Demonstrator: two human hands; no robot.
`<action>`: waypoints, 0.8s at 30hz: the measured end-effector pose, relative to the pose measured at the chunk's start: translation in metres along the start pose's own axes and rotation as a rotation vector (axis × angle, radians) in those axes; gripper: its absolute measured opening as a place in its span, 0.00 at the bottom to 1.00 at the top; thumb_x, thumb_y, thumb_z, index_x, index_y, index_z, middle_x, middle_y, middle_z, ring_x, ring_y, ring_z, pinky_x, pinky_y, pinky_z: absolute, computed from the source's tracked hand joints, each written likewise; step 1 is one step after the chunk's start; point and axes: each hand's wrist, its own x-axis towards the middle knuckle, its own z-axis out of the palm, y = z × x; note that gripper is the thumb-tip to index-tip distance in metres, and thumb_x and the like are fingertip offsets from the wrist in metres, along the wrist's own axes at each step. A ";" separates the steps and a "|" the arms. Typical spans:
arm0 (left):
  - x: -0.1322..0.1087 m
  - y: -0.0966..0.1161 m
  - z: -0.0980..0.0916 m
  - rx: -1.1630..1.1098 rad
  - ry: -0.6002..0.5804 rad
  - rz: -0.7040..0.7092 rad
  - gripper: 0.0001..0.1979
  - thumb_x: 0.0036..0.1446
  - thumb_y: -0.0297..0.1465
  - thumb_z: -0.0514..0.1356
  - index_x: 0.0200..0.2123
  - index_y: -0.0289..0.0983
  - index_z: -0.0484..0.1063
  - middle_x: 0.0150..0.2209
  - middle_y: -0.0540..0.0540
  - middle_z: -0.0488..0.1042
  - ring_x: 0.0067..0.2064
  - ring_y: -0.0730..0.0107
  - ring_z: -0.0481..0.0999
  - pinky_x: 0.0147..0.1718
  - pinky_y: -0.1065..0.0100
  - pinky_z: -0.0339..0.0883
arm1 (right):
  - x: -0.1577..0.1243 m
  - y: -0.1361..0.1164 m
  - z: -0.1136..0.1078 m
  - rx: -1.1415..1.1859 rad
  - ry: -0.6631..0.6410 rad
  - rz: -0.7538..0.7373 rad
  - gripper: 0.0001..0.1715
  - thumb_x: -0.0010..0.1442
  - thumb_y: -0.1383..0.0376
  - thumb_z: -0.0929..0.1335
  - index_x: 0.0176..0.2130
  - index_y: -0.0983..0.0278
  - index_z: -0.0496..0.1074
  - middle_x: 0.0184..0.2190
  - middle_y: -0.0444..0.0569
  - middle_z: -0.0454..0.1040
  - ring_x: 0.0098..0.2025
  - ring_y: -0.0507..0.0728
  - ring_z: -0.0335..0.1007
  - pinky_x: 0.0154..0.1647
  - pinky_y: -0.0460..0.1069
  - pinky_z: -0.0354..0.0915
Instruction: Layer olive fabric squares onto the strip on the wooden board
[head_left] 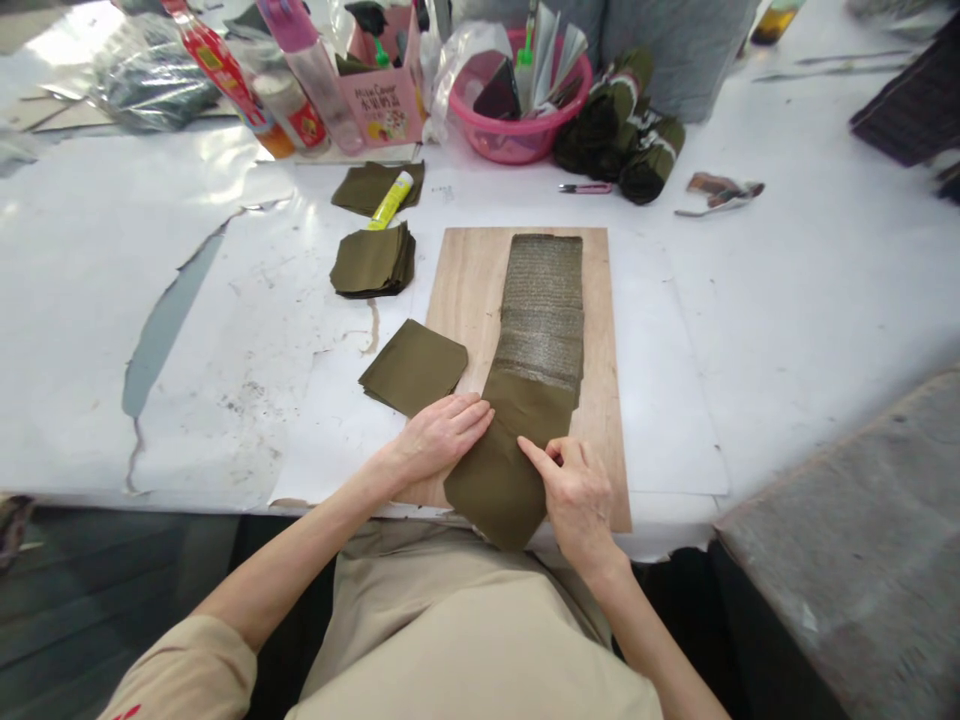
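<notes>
A white-covered worktable (pixel 787 300) fills the view from the head camera, its covering torn at the left to show grey beneath. On it, in front of the seated person, lies a wooden board (pixel 469 285), and along the board runs a long fanned stack of overlapped pieces (pixel 544 305), their edges showing grey-green. An olive fabric square (pixel 502 460) lies tilted at the near end of that stack, one corner hanging over the table edge. The left hand (pixel 439 435) rests flat and open on the square's left edge, fingers together and pointing right. The right hand (pixel 577 495) is loosely curled, its forefinger stretched out and pressing on the square's right side; neither hand grips anything. Just left of the board lies a small pile of olive squares (pixel 414 367), a thicker pile (pixel 373 262) behind it, and farther back a flat olive piece with a yellow glue stick (pixel 391 200) on top. A pink basin (pixel 517 110) and dark green fabric rolls (pixel 622 130) stand at the far edge.
</notes>
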 end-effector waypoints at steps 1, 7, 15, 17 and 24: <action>0.000 0.002 -0.001 0.000 0.024 -0.051 0.12 0.65 0.23 0.52 0.48 0.28 0.71 0.48 0.37 0.75 0.51 0.58 0.74 0.49 0.59 0.73 | 0.000 0.000 0.000 -0.002 0.009 -0.002 0.23 0.64 0.72 0.66 0.54 0.51 0.73 0.36 0.47 0.68 0.38 0.55 0.60 0.38 0.48 0.59; 0.006 0.029 -0.005 -0.088 0.077 -0.184 0.14 0.67 0.24 0.51 0.52 0.30 0.69 0.49 0.38 0.74 0.53 0.59 0.72 0.51 0.58 0.72 | 0.002 0.000 -0.002 -0.009 -0.002 0.003 0.23 0.64 0.71 0.66 0.54 0.52 0.73 0.36 0.47 0.68 0.38 0.55 0.60 0.38 0.48 0.59; 0.002 0.040 0.003 -0.149 0.008 -0.240 0.14 0.66 0.25 0.52 0.54 0.30 0.68 0.49 0.37 0.73 0.53 0.57 0.71 0.52 0.56 0.71 | 0.002 0.001 -0.003 0.035 -0.036 0.013 0.22 0.65 0.70 0.65 0.55 0.51 0.72 0.37 0.47 0.68 0.38 0.55 0.61 0.40 0.49 0.60; 0.001 0.039 0.004 -0.149 0.049 -0.281 0.13 0.66 0.24 0.51 0.51 0.31 0.69 0.46 0.38 0.73 0.51 0.58 0.72 0.51 0.56 0.71 | 0.002 0.001 -0.003 0.038 -0.034 0.012 0.22 0.65 0.70 0.65 0.55 0.52 0.72 0.36 0.47 0.68 0.38 0.55 0.61 0.39 0.49 0.60; 0.000 0.040 0.002 -0.158 0.017 -0.208 0.10 0.67 0.27 0.52 0.46 0.32 0.72 0.44 0.39 0.74 0.50 0.59 0.72 0.49 0.58 0.71 | 0.001 0.003 -0.001 0.023 -0.048 0.016 0.23 0.66 0.70 0.65 0.57 0.54 0.70 0.38 0.48 0.69 0.40 0.56 0.62 0.41 0.49 0.61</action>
